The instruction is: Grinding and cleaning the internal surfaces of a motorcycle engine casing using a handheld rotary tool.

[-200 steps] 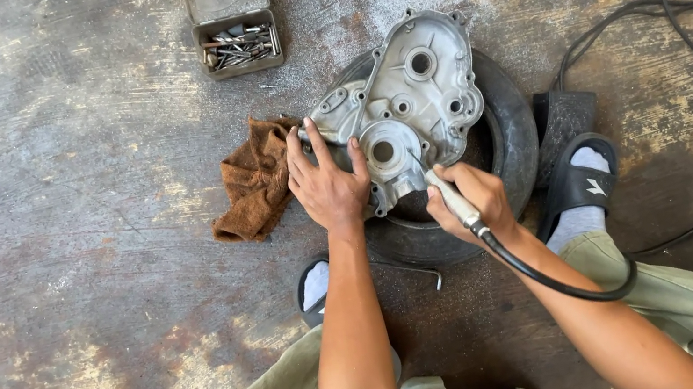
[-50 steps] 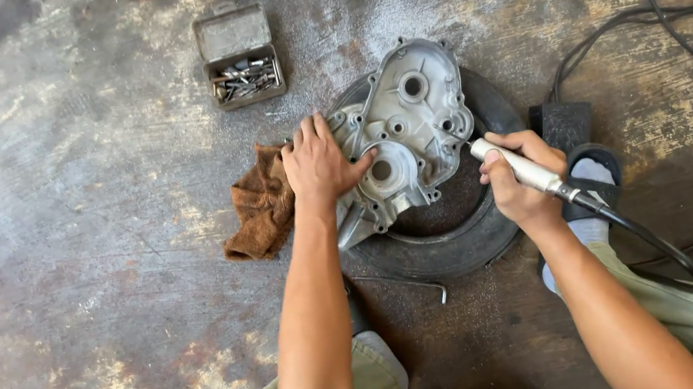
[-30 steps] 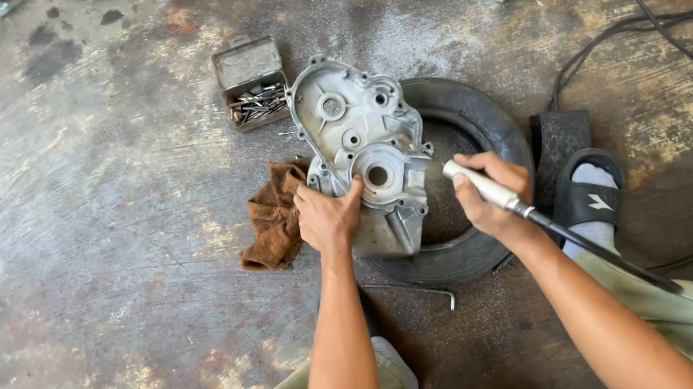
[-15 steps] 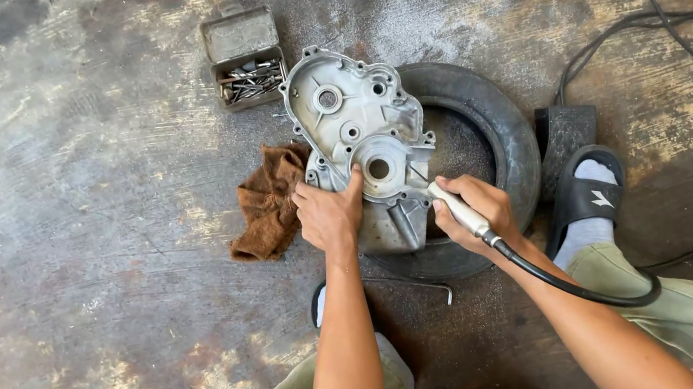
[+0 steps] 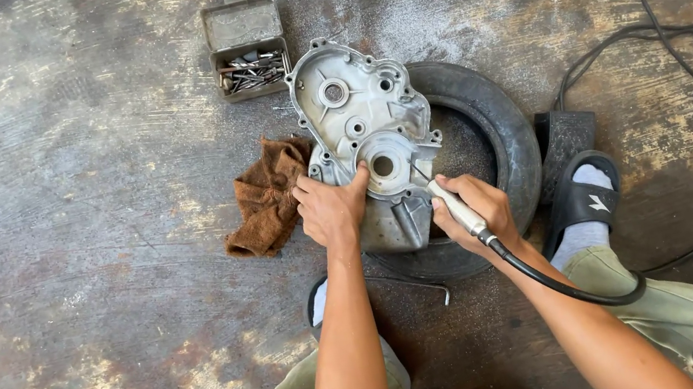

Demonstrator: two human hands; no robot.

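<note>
Aluminium engine cover point(image 5: 357, 117) rests loosely on tyre point(image 5: 502, 134); my left hand point(image 5: 331, 211) presses it flat-fingered; right hand point(image 5: 473, 212) grips the rotary handpiece point(image 5: 455, 207); I judge it could skid or rock.

Your items, by colour:
- cast metal engine cover point(image 5: 358, 126): dull silver-grey, pale dusty patches;
- small rubber tyre point(image 5: 502, 134): black;
- crumpled cloth rag point(image 5: 264, 199): rusty brown;
- open metal tin of bits point(image 5: 246, 46): grey, silvery contents;
- slim rotary handpiece point(image 5: 460, 210): silver, with black hose point(image 5: 573, 292);
- slide sandal point(image 5: 585, 198): black, white mark, over your grey sock;
- concrete floor point(image 5: 67, 225): mottled grey, brown-streaked.
</note>
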